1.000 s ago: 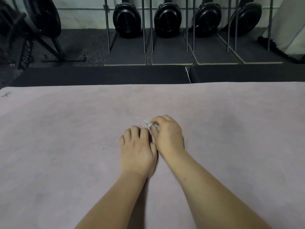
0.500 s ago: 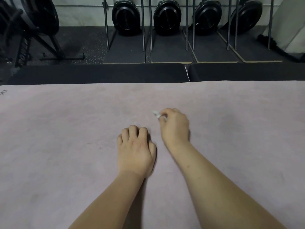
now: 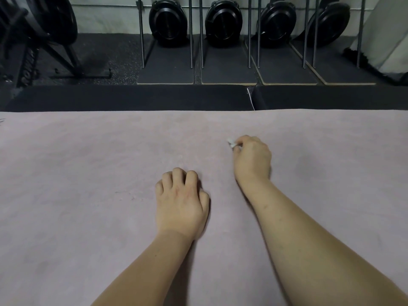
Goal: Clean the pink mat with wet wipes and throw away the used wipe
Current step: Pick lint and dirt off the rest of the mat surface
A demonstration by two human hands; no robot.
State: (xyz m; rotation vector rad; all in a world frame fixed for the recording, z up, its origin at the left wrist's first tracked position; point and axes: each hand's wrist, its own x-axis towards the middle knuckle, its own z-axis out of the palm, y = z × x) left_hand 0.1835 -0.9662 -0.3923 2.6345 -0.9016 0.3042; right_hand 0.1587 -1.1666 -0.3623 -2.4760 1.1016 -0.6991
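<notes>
We see a big pink mat (image 3: 88,164) that fills the lower part of the view. Both of our hands are on it.

Our left hand (image 3: 181,202) rests near the middle of the mat. Its fingers are curled under and there is nothing in it. The knuckles point to 12 o'clock.

Our right hand (image 3: 252,160) is at about 1 o'clock from the left hand, a little apart from it. Its fingers are bent and pinch a small white wipe (image 3: 231,144). The wipe is bunched up tight. Only a little bit sticks out of the fingers at 10 o'clock, low by the mat. We cannot tell if it touches the mat.

At 3 o'clock from the right hand the mat has a darker patch (image 3: 309,166).

Past the far edge of the mat, at 12 o'clock, is a dark floor (image 3: 114,51). Four round black machines (image 3: 223,21) stand there in a row, with thin metal poles (image 3: 191,32) between them.
</notes>
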